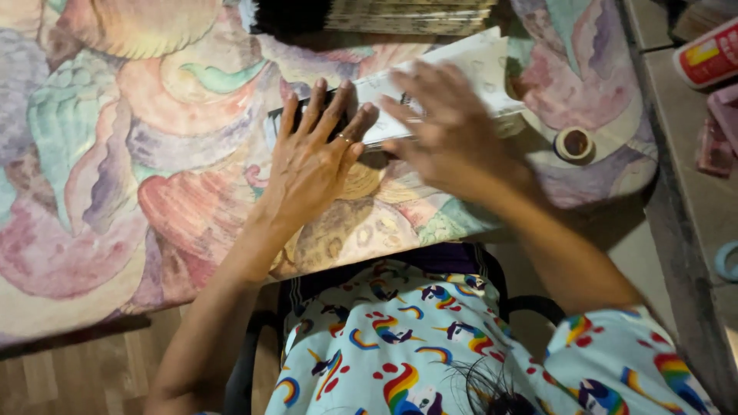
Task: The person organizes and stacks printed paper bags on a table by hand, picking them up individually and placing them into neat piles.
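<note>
A long, flat white package (453,77) with a dark end lies slanted on a table covered with a pastel shell-patterned cloth (138,154). My left hand (315,150) presses flat on its dark left end, fingers spread, a ring on one finger. My right hand (446,127) lies over the middle of the package, fingers apart and blurred by motion. Neither hand grips anything.
A stack of dark flat packs (384,15) sits at the table's far edge. A roll of tape (573,144) lies to the right of my right hand. On a grey ledge at right are a red-and-white tube (707,54) and a blue ring (727,261).
</note>
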